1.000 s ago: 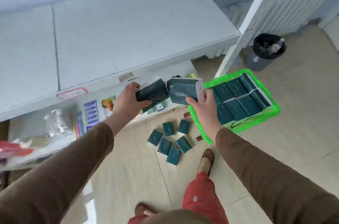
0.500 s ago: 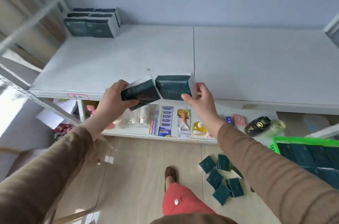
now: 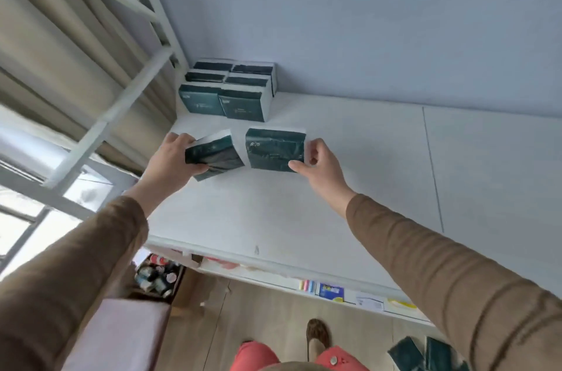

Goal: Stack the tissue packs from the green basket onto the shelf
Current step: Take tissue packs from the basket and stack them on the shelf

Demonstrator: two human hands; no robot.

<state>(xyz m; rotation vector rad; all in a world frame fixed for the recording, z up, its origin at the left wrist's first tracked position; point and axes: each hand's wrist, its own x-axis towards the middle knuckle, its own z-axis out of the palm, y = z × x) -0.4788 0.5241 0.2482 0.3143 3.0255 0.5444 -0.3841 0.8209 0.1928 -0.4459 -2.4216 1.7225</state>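
Note:
My left hand grips a dark green tissue pack, tilted, above the white shelf. My right hand pinches a second dark green tissue pack by its right end, held upright just beside the first. Both packs hover in front of a stack of several tissue packs standing in the shelf's back left corner against the wall. The green basket is out of view.
A white shelf frame rises at the left. A lower shelf holds small goods. Loose tissue packs lie on the floor at bottom right. My foot stands below.
The view swung from the basket and floor up to the shelf. Both hands carried their packs up and forward over the shelf toward the corner stack.

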